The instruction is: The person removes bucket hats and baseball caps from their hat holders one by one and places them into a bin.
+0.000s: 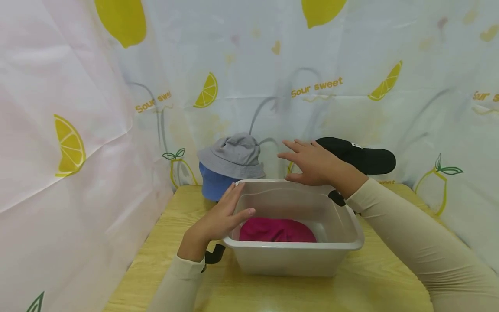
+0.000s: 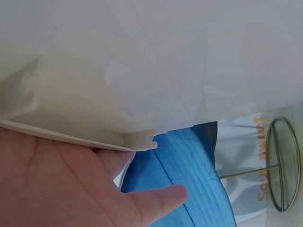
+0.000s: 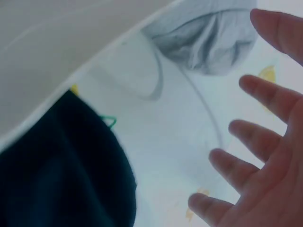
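A pale grey plastic tub (image 1: 284, 260) stands on the table, with a magenta fabric hat (image 1: 277, 230) lying inside. My left hand (image 1: 216, 219) rests along the tub's left rim, fingers extended; the left wrist view shows the palm against the rim's outer edge. Above the far right part of the rim, my right hand (image 1: 312, 162) hovers with fingers spread, holding nothing. Behind the tub at left, a grey bucket hat (image 1: 235, 156) sits over a blue hat (image 1: 214, 182). A black cap (image 1: 362, 157) is at back right, partly hidden by the right hand.
The wooden table (image 1: 156, 264) runs up to a lemon-printed white curtain (image 1: 241, 56) at the back and sides. In the left wrist view, a wire stand (image 2: 279, 165) shows beyond the blue hat.
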The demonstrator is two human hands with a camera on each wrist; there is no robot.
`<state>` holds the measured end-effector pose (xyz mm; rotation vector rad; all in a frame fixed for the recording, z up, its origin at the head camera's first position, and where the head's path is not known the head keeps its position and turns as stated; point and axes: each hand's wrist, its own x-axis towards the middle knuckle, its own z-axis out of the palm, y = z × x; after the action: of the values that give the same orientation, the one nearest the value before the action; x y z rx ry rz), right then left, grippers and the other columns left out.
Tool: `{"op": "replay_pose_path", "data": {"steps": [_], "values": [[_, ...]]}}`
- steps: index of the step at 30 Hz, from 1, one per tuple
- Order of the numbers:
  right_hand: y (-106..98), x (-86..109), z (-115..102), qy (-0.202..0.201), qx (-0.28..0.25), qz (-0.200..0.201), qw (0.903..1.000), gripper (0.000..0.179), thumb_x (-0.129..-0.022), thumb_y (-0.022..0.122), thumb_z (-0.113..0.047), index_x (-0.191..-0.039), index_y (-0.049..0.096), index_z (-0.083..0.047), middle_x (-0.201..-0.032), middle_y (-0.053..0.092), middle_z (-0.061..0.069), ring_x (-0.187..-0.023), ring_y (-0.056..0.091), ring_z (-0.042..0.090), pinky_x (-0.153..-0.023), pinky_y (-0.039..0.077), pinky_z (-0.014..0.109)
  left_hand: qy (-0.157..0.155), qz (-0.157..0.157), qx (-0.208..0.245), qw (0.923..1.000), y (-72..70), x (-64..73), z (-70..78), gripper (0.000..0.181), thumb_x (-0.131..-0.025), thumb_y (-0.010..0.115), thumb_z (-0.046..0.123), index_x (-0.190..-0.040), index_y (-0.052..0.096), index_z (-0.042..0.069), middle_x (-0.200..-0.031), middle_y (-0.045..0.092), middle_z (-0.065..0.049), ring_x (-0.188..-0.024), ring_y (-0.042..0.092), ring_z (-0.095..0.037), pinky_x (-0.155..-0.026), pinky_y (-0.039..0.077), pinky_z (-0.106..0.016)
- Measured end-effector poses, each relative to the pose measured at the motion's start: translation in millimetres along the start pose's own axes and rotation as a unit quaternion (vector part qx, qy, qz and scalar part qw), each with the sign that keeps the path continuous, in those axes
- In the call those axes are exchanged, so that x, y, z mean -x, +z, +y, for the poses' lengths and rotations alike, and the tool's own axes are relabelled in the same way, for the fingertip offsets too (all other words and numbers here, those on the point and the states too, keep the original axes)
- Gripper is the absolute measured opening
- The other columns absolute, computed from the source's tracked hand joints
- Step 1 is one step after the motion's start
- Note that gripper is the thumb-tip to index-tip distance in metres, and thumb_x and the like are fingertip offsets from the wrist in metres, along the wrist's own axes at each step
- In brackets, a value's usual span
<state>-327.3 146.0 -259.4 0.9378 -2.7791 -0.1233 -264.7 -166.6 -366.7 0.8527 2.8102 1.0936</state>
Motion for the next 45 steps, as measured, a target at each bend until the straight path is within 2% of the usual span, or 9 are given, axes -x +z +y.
{"op": "replay_pose_path", "data": {"steps": [8, 18, 22, 27, 45], "values": [[-7.2, 2.9, 25.7, 0.053, 0.006, 0.015, 0.9985, 0.072, -0.096, 0.068, -0.051, -0.158, 0.044, -0.024, -0.173, 0.018, 0.011, -0.159, 0.018, 0.037, -0.119, 0.020, 0.073, 0.008, 0.008, -0.005, 0.9999, 2.8, -1.4, -2.9, 0.088, -0.102, 0.051, 0.062, -0.168, 0.007, 0.026, -0.176, 0.007, -0.002, -0.162, -0.008, -0.029, -0.124, 0.012, -0.067], [-5.5, 0.6, 46.9, 0.112, 0.012, 0.012, 0.9936, 0.074, -0.097, 0.065, -0.055, -0.159, 0.042, -0.023, -0.173, 0.018, 0.015, -0.157, 0.019, 0.045, -0.119, 0.017, 0.075, 0.007, 0.007, -0.002, 1.0000, 2.2, -0.2, -1.5, 0.088, -0.102, 0.053, 0.060, -0.168, 0.007, 0.026, -0.175, 0.007, -0.002, -0.162, -0.007, -0.030, -0.124, 0.011, -0.069], [-5.6, -0.7, 53.2, 0.127, 0.012, 0.015, 0.9917, 0.075, -0.096, 0.067, -0.054, -0.159, 0.042, -0.022, -0.173, 0.017, 0.017, -0.156, 0.018, 0.048, -0.118, 0.017, 0.077, 0.008, 0.008, 0.000, 0.9999, 2.0, -0.8, -2.4, 0.088, -0.102, 0.053, 0.061, -0.168, 0.007, 0.027, -0.176, 0.007, -0.001, -0.162, -0.008, -0.029, -0.124, 0.011, -0.068], [-2.8, -1.3, 62.9, 0.142, 0.011, 0.008, 0.9897, 0.077, -0.096, 0.065, -0.056, -0.161, 0.039, -0.023, -0.173, 0.015, 0.018, -0.155, 0.014, 0.052, -0.116, 0.015, 0.079, 0.003, 0.006, 0.004, 1.0000, 1.7, -0.6, -2.0, 0.090, -0.101, 0.053, 0.062, -0.168, 0.008, 0.023, -0.176, 0.007, -0.001, -0.162, -0.008, -0.028, -0.125, 0.011, -0.067], [1.0, 4.9, 87.4, 0.182, -0.011, -0.004, 0.9832, 0.081, -0.095, 0.067, -0.055, -0.162, 0.035, -0.024, -0.172, 0.013, 0.021, -0.154, 0.014, 0.054, -0.115, 0.013, 0.081, -0.001, 0.001, 0.005, 1.0000, 1.2, 0.0, -1.1, 0.092, -0.101, 0.053, 0.062, -0.169, 0.007, 0.020, -0.176, 0.005, -0.001, -0.162, -0.009, -0.026, -0.125, 0.012, -0.065]]}}
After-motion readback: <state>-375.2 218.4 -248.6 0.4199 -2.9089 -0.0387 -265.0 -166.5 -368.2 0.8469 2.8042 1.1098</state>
